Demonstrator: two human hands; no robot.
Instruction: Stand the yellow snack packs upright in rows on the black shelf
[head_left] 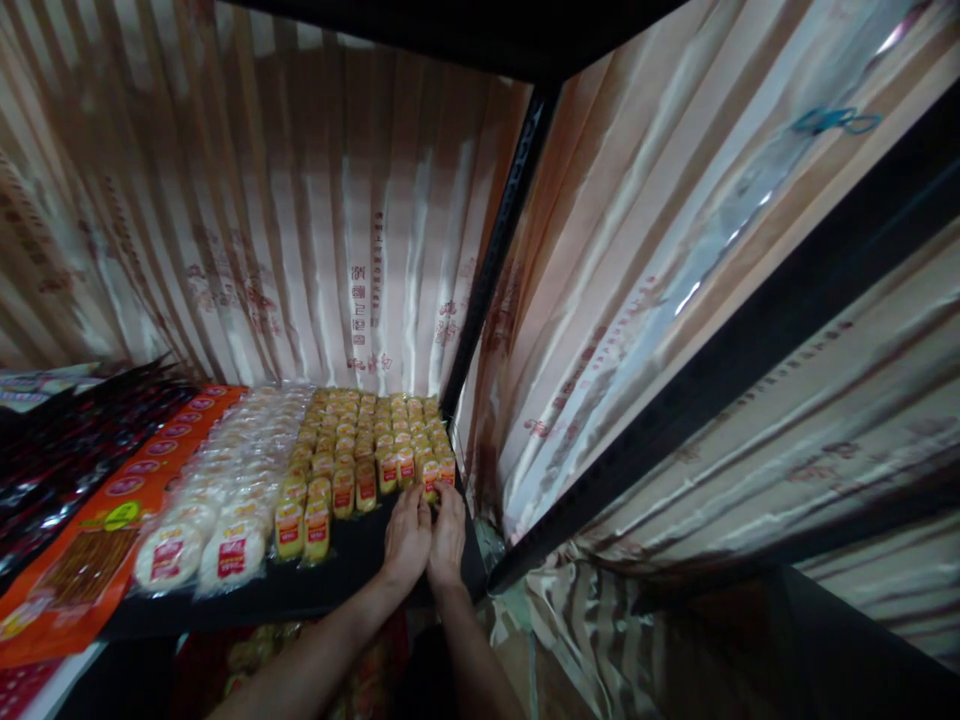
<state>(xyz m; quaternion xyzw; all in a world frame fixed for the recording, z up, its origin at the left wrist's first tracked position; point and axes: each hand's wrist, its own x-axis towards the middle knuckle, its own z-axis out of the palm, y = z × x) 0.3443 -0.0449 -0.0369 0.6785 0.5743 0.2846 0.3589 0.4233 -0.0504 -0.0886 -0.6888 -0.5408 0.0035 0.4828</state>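
Note:
My left hand (407, 532) and my right hand (448, 532) are side by side at the front of the rightmost rows of small yellow wrapped cakes (343, 487). Just beyond my fingertips stand two yellow packs with red labels (438, 474), and the fingers of both hands curl in against them. The fingertips are partly hidden, so how firmly they grip does not show. To the left, more yellow packs stand in rows, the front ones reaching closer to the shelf edge. Round white packs with red labels (232, 552) lie in overlapping rows beside them.
The black shelf (337, 580) ends at a dark metal post (499, 240) on the right. An orange snack packet (90, 560) and dark shiny packets (67, 450) fill its left side. Printed curtains (315, 220) hang behind. Below is another level holding yellow packs (255, 645).

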